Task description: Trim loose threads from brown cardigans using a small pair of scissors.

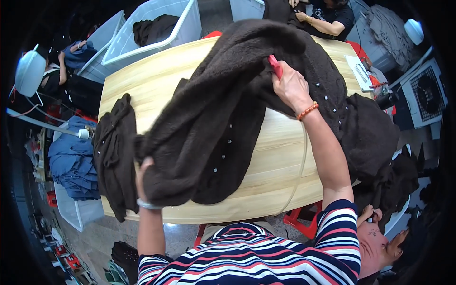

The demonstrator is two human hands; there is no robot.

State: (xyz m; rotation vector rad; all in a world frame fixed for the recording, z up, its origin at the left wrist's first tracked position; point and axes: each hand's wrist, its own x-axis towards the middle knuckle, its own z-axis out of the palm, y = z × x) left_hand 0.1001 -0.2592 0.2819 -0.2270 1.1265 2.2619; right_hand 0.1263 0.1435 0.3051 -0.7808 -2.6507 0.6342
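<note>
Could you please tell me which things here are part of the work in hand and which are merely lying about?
In hand:
- dark brown fuzzy garment, gripped by the left hand
- red tool, held in the right hand against the garment

Lying about:
- folded dark garment on the wooden table
- white bin
- blue cloth pile

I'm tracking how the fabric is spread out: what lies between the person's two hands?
In the head view, the dark brown fuzzy garment spans from the left hand to the right hand, which holds a red tool, over the wooden table.
</note>
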